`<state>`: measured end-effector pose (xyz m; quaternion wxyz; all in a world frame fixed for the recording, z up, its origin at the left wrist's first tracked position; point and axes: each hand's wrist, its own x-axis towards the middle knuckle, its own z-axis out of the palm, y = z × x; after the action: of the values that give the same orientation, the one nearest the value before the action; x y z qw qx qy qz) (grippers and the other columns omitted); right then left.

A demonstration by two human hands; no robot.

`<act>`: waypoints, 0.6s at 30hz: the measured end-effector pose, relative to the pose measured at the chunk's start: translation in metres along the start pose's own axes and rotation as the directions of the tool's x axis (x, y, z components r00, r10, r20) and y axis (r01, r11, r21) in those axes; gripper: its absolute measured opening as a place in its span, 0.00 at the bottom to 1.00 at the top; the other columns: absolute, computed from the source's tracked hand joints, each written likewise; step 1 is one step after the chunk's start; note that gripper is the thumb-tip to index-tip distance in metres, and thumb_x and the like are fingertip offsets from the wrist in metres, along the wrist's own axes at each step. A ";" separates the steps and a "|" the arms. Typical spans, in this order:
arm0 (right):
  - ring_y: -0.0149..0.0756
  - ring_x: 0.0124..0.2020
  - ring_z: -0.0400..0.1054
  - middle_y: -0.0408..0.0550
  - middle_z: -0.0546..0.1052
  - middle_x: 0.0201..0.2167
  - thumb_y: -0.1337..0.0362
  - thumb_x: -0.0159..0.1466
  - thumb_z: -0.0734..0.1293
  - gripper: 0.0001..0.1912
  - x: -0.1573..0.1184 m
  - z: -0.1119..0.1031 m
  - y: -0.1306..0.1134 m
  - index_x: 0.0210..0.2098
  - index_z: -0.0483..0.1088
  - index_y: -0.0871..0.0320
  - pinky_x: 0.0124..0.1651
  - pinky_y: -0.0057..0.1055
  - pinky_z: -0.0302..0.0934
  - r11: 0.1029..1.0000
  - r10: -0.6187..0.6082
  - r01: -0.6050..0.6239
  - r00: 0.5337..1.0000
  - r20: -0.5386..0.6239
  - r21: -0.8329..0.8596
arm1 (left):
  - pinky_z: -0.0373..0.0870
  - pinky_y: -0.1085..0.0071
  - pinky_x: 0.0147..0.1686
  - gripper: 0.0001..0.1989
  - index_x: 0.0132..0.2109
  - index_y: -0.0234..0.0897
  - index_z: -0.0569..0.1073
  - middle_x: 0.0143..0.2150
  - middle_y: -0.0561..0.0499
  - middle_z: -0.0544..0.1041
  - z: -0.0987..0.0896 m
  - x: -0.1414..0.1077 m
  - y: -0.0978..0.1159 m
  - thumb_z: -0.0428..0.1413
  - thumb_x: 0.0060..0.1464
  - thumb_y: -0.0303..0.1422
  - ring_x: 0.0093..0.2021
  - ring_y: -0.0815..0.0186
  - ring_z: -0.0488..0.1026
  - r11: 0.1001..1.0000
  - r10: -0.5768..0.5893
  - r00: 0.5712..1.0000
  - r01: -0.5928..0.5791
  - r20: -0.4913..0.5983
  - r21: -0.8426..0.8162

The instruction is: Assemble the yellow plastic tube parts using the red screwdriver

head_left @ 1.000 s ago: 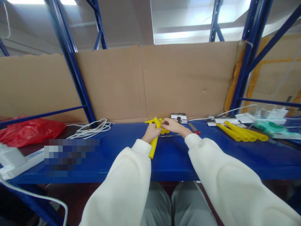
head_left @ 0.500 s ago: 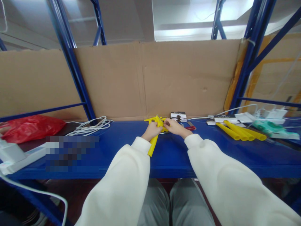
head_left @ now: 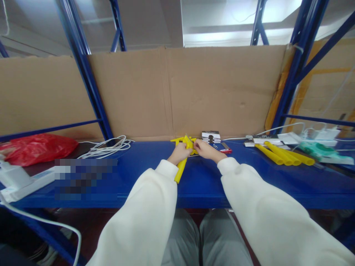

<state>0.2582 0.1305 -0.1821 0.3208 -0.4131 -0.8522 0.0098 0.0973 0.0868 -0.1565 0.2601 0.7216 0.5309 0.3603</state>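
My left hand (head_left: 179,153) is wrapped round a yellow tube (head_left: 181,173), whose lower end sticks out towards me beneath the fist. At the top the tube meets a yellow part with a pointed tip (head_left: 187,139). Close by on the right, my right hand (head_left: 203,149) has its fingers pinched together against this yellow part. What lies between those fingertips is too small and covered to make out. More thin yellow pieces (head_left: 175,140) show behind the hands. A small stack of black-and-white packets (head_left: 211,136) and a flat red-and-blue item (head_left: 223,148) lie beyond my right hand.
On the blue bench (head_left: 149,184), several loose yellow tubes (head_left: 285,155) lie at right near a green-and-white packet (head_left: 318,152). A coiled white cable (head_left: 111,147), red plastic bag (head_left: 41,149) and white power strip (head_left: 30,186) occupy the left. Cardboard (head_left: 133,96) stands behind.
Both hands stay almost in place at the yellow part, with only slight finger movement. The view has shifted a little.
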 end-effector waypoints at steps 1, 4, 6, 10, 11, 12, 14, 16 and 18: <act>0.32 0.29 0.64 0.45 0.72 0.29 0.72 0.64 0.59 0.07 0.000 0.000 0.000 0.33 0.65 0.56 0.35 0.28 0.58 1.000 -0.003 0.003 1.000 -0.002 0.001 | 0.63 0.76 0.22 0.14 0.18 0.35 0.67 0.14 0.57 0.66 0.000 0.000 0.000 0.53 0.49 0.20 0.19 0.70 0.67 1.000 -0.005 1.000 0.005 0.000 0.012; 0.33 0.29 0.64 0.45 0.72 0.29 0.71 0.65 0.59 0.07 -0.001 -0.001 -0.001 0.32 0.65 0.56 0.35 0.28 0.57 1.000 0.020 -0.020 1.000 0.010 -0.004 | 0.61 0.77 0.21 0.14 0.17 0.35 0.67 0.13 0.57 0.65 0.000 -0.001 0.000 0.54 0.49 0.21 0.18 0.71 0.67 1.000 -0.003 1.000 0.003 -0.011 0.027; 0.33 0.30 0.64 0.45 0.72 0.30 0.72 0.65 0.59 0.07 -0.002 -0.002 -0.003 0.32 0.65 0.56 0.35 0.28 0.57 0.999 0.036 -0.036 0.999 0.022 -0.011 | 0.60 0.78 0.19 0.15 0.17 0.36 0.67 0.13 0.57 0.65 0.001 0.000 -0.001 0.53 0.48 0.21 0.17 0.71 0.66 1.000 0.014 1.000 -0.014 -0.016 0.012; 0.33 0.30 0.64 0.46 0.73 0.30 0.72 0.65 0.58 0.07 -0.002 -0.004 -0.006 0.33 0.65 0.57 0.35 0.28 0.57 0.999 0.048 -0.047 0.998 0.034 -0.023 | 0.61 0.77 0.20 0.15 0.17 0.35 0.67 0.13 0.57 0.65 0.003 -0.001 0.000 0.53 0.48 0.20 0.18 0.71 0.66 1.000 0.019 1.000 -0.019 -0.013 -0.023; 0.34 0.31 0.65 0.47 0.73 0.31 0.73 0.65 0.58 0.07 -0.002 -0.004 -0.006 0.33 0.65 0.57 0.36 0.28 0.57 0.998 0.053 -0.052 0.998 0.039 -0.025 | 0.61 0.77 0.21 0.15 0.17 0.36 0.66 0.13 0.57 0.65 0.003 -0.001 0.001 0.53 0.48 0.20 0.18 0.71 0.66 1.000 0.009 1.000 -0.010 -0.015 -0.026; 0.34 0.31 0.65 0.47 0.73 0.31 0.73 0.65 0.58 0.07 -0.002 -0.004 -0.007 0.33 0.65 0.57 0.36 0.29 0.58 0.998 0.058 -0.057 0.997 0.044 -0.026 | 0.61 0.77 0.21 0.15 0.17 0.36 0.66 0.13 0.57 0.65 0.003 -0.002 0.001 0.53 0.48 0.20 0.18 0.71 0.66 1.000 -0.001 1.000 0.000 -0.018 -0.025; 0.34 0.32 0.65 0.48 0.73 0.32 0.73 0.65 0.58 0.08 -0.003 -0.004 -0.007 0.33 0.65 0.57 0.37 0.30 0.58 0.997 0.068 -0.067 0.996 0.052 -0.028 | 0.61 0.76 0.21 0.16 0.16 0.36 0.66 0.13 0.57 0.65 0.003 -0.003 0.003 0.53 0.48 0.19 0.18 0.70 0.66 1.000 -0.017 1.000 0.016 -0.022 -0.020; 0.34 0.32 0.65 0.47 0.73 0.32 0.73 0.65 0.58 0.08 -0.004 -0.005 -0.008 0.33 0.65 0.57 0.38 0.30 0.58 0.998 0.063 -0.061 0.997 0.044 -0.034 | 0.63 0.75 0.23 0.16 0.16 0.36 0.65 0.13 0.57 0.65 0.003 -0.003 0.003 0.53 0.48 0.18 0.19 0.69 0.67 0.999 -0.030 0.999 0.030 -0.043 -0.015; 0.34 0.32 0.65 0.47 0.73 0.32 0.73 0.65 0.57 0.08 -0.005 -0.008 -0.008 0.34 0.65 0.57 0.38 0.29 0.59 0.999 0.042 -0.041 0.999 0.024 -0.036 | 0.64 0.75 0.26 0.16 0.17 0.36 0.66 0.14 0.56 0.66 0.001 -0.003 0.002 0.53 0.48 0.18 0.21 0.68 0.70 0.999 -0.046 0.996 0.046 -0.076 -0.013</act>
<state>0.2595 0.1198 -0.1758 0.3027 -0.4361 -0.8475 0.0065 0.0986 0.0835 -0.1565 0.2517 0.6933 0.5550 0.3846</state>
